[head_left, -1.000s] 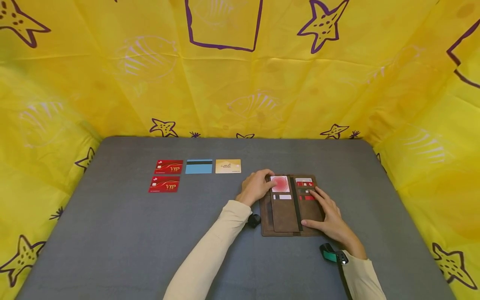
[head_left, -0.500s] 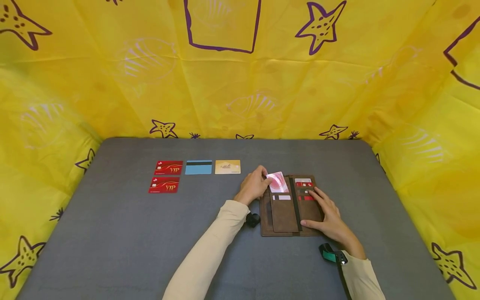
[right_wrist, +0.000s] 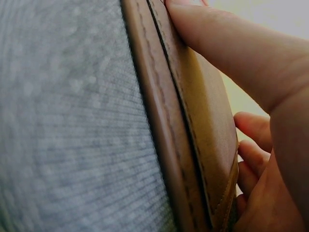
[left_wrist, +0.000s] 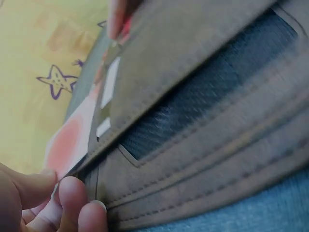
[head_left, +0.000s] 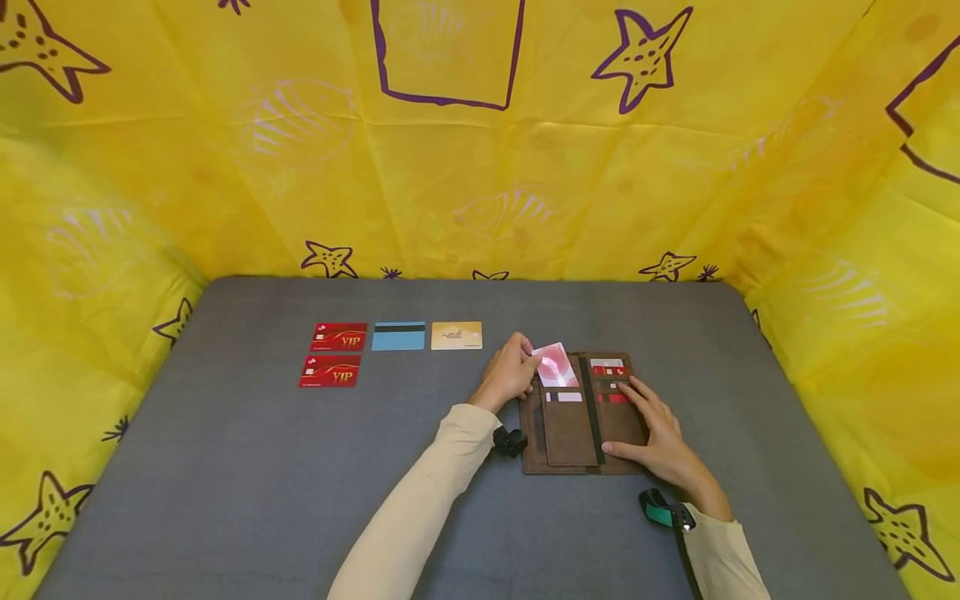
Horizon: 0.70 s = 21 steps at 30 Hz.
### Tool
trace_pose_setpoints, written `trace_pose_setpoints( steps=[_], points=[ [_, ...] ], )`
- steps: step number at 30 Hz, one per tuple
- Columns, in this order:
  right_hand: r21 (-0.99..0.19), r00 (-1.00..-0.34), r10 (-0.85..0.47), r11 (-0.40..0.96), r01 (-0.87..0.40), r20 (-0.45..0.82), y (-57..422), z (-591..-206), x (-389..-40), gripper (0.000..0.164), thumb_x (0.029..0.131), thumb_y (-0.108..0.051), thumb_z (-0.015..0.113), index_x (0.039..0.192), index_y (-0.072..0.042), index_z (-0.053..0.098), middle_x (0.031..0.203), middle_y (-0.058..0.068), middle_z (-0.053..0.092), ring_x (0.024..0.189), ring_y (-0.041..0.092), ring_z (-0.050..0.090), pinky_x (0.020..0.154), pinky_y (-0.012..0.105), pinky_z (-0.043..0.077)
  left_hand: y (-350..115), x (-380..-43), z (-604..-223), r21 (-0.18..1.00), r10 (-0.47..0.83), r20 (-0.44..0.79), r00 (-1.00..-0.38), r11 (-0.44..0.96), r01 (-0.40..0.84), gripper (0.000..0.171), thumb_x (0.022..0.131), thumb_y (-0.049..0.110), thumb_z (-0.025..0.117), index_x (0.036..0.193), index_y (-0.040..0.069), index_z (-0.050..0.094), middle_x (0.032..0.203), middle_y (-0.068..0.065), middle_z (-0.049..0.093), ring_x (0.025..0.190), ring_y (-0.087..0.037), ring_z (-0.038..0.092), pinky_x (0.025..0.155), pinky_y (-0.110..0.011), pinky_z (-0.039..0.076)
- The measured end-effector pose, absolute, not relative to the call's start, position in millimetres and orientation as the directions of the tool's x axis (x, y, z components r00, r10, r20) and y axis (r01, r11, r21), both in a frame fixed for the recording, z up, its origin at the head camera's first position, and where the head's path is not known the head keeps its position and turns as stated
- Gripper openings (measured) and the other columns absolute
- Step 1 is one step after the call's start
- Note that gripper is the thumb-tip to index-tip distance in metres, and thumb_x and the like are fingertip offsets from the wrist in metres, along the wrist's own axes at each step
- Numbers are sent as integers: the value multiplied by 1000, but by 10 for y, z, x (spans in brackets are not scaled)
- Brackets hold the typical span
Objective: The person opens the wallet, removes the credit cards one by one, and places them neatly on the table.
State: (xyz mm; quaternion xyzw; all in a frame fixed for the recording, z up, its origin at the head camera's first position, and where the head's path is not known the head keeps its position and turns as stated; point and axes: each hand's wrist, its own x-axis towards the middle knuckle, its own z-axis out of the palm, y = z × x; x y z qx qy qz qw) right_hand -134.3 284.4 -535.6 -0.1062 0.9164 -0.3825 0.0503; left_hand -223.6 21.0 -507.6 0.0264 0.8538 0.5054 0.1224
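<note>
A brown wallet [head_left: 573, 437] lies unfolded on the grey table, with cards showing in its slots. My left hand [head_left: 508, 371] pinches the left edge of a white card with a pink round pattern [head_left: 557, 367] between thumb and fingers. That pink card [left_wrist: 70, 137] stands tilted at the top of the wallet's inner flap, its lower edge at the slot. Just below it, a white card [head_left: 564, 397] peeks from another slot. My right hand [head_left: 663, 437] rests spread on the wallet's right side, thumb near the dark centre strap [head_left: 591, 408] and fingertips by the red cards [head_left: 613, 398].
Left of the wallet lie two red VIP cards, one upper [head_left: 339, 337] and one lower [head_left: 330, 371]. Beside them are a blue card with a black stripe [head_left: 398, 336] and a gold card [head_left: 457, 335]. Yellow patterned cloth [head_left: 480, 167] hangs behind the table.
The pink card, earlier straight against the flap, has tilted up and to the left with my left hand, which moved slightly left. My right hand has stayed in place.
</note>
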Motion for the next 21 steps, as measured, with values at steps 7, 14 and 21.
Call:
trace_pose_setpoints(
  steps=[7,14,21],
  points=[
    [-714,-973,-230,683,-153,-11,2844,-5353,-1343,94,75,-31,85,152,-9,35,162,19,19,141,53,17,102,74,11,223,-2255,-5082,886,146,-229,-963,440,-144,12,99,14,59,103,5,52,74,-1,54,46,-9,54,43,-22,47],
    [-715,-974,-227,682,-155,-6,2841,-5362,-1341,94,75,-31,85,152,-10,36,162,19,20,140,51,19,102,73,12,253,-2291,-5086,907,112,-247,-963,376,-188,13,100,12,56,107,3,50,76,-3,53,43,-10,50,38,-22,43],
    [-716,-974,-228,680,-156,-4,2847,-5358,-1345,94,75,-30,85,152,-10,36,162,19,20,139,51,19,102,72,12,211,-2344,-5118,940,119,-169,-978,319,-124,25,99,5,53,123,-2,54,74,-4,51,44,-11,50,36,-23,43]
  ],
)
